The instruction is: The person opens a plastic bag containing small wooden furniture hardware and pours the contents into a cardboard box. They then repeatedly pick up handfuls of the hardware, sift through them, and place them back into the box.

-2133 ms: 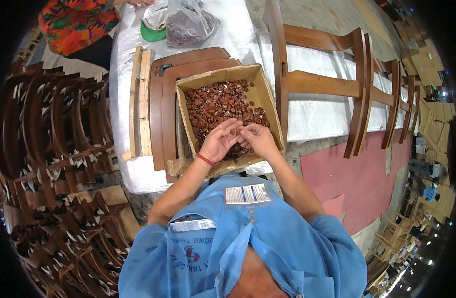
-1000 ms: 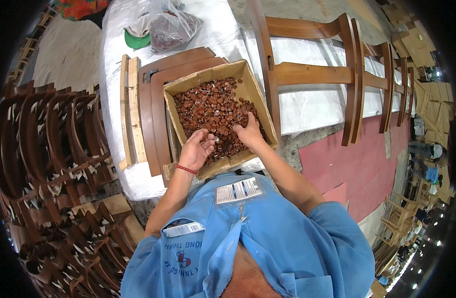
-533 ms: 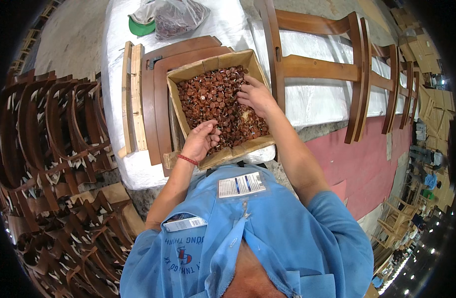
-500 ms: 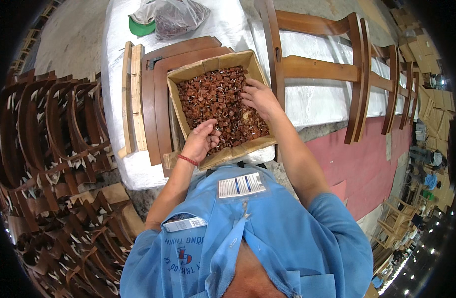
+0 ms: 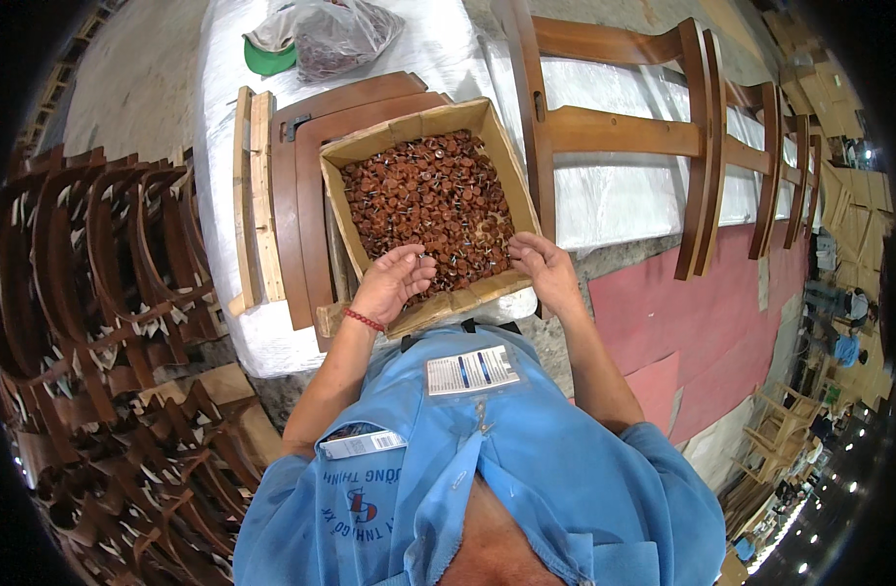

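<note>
- Discs [image 5: 418,195], brown, round-headed, many with shiny shanks: loose heap in the carton [image 5: 477,296], filling most of its floor. Bare patch of cardboard toward its right wall.
- Left hand [image 5: 397,281]: over the carton's near left part, palm turned inward, fingers bent in a loose cup. Can't tell if a disc sits in them.
- Right hand [image 5: 545,269]: at the carton's near right edge, fingers bent, tips close together. Can't tell if they pinch anything or touch the wall.
- Handling, my read: each disc light, stiff, hard to break. Heads likely smooth, so they may roll or slip between fingertips. Shanks look like they could prick or snag on neighbours.
- Best hold, I'd say: thumb and index across the head's rim, shank pointing away from skin. Single ones at the heap's edge should come free easier than buried ones.
- Carton: looks like plain cardboard, walls probably flex. Full load likely heavy; lift from under the base, not by the rim.
- Around the carton: white-wrapped counter [image 5: 277,342] under that area, brown panels [image 5: 296,205] just left, clear bag [image 5: 345,44] beyond its far side, wooden frame [image 5: 619,132] to its right.
</note>
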### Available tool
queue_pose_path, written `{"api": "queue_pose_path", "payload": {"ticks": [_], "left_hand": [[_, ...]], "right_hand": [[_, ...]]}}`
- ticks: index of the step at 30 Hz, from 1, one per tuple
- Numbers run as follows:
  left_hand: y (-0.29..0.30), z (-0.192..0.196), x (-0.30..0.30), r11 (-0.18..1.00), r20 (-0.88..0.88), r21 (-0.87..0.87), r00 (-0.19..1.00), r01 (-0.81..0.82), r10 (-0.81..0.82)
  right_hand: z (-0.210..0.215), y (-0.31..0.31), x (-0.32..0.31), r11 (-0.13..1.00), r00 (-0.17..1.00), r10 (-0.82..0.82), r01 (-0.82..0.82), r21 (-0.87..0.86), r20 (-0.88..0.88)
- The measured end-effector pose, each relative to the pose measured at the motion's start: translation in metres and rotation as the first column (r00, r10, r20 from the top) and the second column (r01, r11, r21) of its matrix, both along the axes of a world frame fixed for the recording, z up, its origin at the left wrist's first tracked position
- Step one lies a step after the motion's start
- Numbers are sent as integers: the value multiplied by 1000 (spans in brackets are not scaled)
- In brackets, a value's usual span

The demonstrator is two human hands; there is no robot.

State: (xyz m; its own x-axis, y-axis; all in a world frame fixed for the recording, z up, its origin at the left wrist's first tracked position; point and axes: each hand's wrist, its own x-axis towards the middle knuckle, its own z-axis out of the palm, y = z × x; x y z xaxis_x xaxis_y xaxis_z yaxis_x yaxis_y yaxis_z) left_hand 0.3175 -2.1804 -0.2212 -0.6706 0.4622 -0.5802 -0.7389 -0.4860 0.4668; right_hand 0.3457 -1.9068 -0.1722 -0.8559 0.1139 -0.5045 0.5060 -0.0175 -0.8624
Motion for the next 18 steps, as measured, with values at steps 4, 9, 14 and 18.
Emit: {"api": "queue_pose_path", "payload": {"ticks": [4, 9, 14, 18], "left_hand": [[3, 0, 1, 998, 7, -61, 999, -35, 36], [7, 2, 3, 977, 7, -210, 999, -42, 45], [12, 15, 3, 954, 34, -300, 999, -29, 41], [3, 29, 11, 933, -108, -356, 994, -50, 12]], "right_hand": [[-5, 6, -1, 991, 996, -91, 90, -101, -6], [-1, 14, 2, 966, 985, -172, 170, -197, 7], [10, 7, -8, 999, 994, 15, -19, 36, 107], [9, -12, -29, 639, 841, 482, -529, 558, 246]]}}
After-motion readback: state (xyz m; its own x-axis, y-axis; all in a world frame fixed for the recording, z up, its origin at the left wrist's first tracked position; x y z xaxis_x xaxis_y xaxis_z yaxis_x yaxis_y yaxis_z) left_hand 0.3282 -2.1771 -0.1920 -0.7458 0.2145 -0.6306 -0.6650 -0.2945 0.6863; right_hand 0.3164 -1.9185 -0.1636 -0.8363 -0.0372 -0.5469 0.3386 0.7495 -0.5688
